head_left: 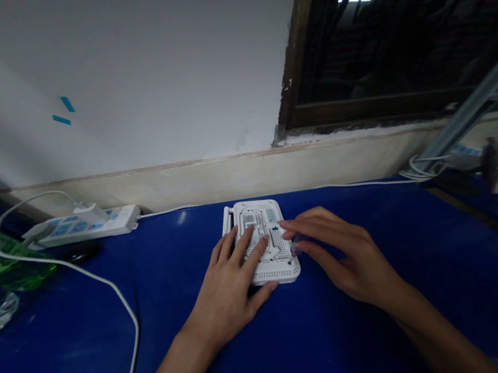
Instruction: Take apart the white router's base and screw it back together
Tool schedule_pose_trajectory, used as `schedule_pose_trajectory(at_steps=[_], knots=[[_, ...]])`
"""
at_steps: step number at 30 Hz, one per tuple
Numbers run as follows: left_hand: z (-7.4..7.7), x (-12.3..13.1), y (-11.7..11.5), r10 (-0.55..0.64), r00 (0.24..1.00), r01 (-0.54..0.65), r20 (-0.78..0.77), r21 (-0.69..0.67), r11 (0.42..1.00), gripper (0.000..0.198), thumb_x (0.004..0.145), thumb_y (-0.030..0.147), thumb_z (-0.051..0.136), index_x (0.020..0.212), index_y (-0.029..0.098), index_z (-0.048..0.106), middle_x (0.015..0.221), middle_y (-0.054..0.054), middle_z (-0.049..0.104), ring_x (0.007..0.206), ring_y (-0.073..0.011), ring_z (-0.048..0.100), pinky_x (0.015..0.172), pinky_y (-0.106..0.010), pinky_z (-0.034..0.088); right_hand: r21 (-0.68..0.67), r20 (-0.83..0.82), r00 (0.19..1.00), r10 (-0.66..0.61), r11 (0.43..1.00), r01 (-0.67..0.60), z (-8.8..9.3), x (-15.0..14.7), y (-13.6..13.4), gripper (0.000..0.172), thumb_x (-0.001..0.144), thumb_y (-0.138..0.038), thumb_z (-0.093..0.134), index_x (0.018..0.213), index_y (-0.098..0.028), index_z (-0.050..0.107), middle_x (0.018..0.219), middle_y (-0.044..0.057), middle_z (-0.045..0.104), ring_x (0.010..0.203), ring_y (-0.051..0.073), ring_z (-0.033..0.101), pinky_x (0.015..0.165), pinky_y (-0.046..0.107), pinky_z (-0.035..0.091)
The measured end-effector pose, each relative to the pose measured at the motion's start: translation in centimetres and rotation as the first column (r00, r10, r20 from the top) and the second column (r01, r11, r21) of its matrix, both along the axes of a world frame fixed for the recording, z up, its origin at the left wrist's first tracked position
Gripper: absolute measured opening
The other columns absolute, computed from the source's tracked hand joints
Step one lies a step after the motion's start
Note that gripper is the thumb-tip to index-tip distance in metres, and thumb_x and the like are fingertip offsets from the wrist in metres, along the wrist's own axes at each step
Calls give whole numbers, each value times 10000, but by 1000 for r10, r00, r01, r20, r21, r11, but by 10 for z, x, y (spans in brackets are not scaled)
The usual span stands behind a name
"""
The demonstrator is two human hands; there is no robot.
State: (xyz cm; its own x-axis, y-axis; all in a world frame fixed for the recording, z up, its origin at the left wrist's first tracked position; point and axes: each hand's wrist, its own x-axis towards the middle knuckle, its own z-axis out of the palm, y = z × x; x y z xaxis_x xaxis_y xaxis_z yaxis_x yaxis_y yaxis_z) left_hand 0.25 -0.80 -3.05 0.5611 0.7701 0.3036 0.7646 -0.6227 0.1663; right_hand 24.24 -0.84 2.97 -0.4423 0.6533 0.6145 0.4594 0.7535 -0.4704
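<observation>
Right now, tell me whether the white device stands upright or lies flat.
Flat: the white device lies on the blue table, perforated face up, the left hand spread across it.

likely workshop: bench (pixel 69 363), power strip (pixel 127 219)

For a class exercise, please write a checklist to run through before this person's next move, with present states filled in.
1. Flat, white, perforated plastic box lies on the shiny blue table: ok.
2. Left hand rests on the box, spread out: ok.
3. Right hand is at the box's right side: ok.
4. Small, translucent, purplish thing by the right thumb is firmly gripped: cannot tell; it is small and blurred.
5. Thin white looping cable at the left lies apart from the box: ok.
</observation>
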Motion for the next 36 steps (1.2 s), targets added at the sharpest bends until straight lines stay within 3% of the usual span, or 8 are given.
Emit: schedule_pose_trajectory(at_steps=[4, 7, 13, 17, 22, 28, 30, 36], knots=[[-1, 0, 0, -5, 1000, 5, 11, 9, 1000, 733, 974, 585, 561, 1599, 313, 290, 1674, -82, 270, 1528, -372, 242, 1203, -607, 304, 83, -2, 997, -76, 994, 76, -5, 0, 4, 297, 931, -235, 710, 1225, -271, 697, 873, 31, 677, 832, 206, 588, 737, 370, 495], [-1, -1, 1, -5, 1000, 5, 13, 17, 1000, 729, 975, 575, 566, 1598, 316, 289, 1680, -79, 253, 1530, -369, 237, 1202, -605, 307, 111, 14, 993, -116, 987, 114, -6, 1, 2, 307, 929, -285, 715, 1233, -253, 694, 821, 26, 634, 810, 210, 570, 730, 372, 485], [-1, 0, 2, -4, 1000, 4, 1, 11, 1000, 727, 980, 585, 550, 1599, 306, 291, 1684, -90, 239, 1531, -371, 235, 1204, -599, 309, -102, 34, 999, -18, 995, 21, -2, 1, -3, 485, 1032, -179, 501, 1503, -284, 456, 1344, 69, 644, 1253, 211, 551, 1055, 406, 462], [-1, 0, 1, -3, 1000, 3, -1, 12, 1000, 730, 978, 579, 557, 1601, 310, 286, 1686, -88, 232, 1535, -373, 221, 1201, -606, 308, -53, 7, 1000, -29, 998, 29, -6, -3, 1, 413, 1004, -212, 586, 1409, -289, 562, 1092, 43, 741, 1012, 208, 659, 913, 388, 526], [-2, -1, 0, -8, 1000, 8, 9, 15, 1000, 730, 980, 588, 547, 1599, 296, 292, 1676, -94, 260, 1532, -369, 233, 1207, -600, 303, 84, 1, 987, -162, 983, 161, -12, -6, 3, 387, 904, -362, 744, 1271, -261, 675, 846, 22, 688, 746, 191, 621, 737, 361, 535], [-1, -1, 1, 1, 1000, -1, 1, 12, 1000, 726, 985, 592, 536, 1604, 315, 277, 1684, -84, 239, 1532, -369, 233, 1201, -603, 313, -78, 26, 997, -77, 994, 79, -9, -3, -3, 518, 1028, -217, 529, 1529, -303, 427, 1277, 66, 698, 1167, 221, 641, 989, 406, 522], [-1, -1, 1, 3, 1000, -3, -4, 10, 1000, 728, 984, 582, 546, 1605, 315, 276, 1685, -87, 237, 1533, -370, 232, 1202, -599, 313, -114, 6, 998, -69, 991, 70, -10, -3, -2, 518, 1024, -204, 538, 1521, -308, 436, 1300, 55, 701, 1209, 218, 636, 1051, 416, 488], [-1, 0, 0, 1, 1000, -1, 6, 4, 1000, 733, 979, 575, 556, 1602, 300, 283, 1674, -96, 263, 1530, -373, 236, 1205, -608, 305, 44, -62, 993, -101, 994, 104, -14, -6, 4, 345, 920, -223, 724, 1257, -266, 666, 925, 21, 728, 819, 189, 660, 761, 348, 534]])
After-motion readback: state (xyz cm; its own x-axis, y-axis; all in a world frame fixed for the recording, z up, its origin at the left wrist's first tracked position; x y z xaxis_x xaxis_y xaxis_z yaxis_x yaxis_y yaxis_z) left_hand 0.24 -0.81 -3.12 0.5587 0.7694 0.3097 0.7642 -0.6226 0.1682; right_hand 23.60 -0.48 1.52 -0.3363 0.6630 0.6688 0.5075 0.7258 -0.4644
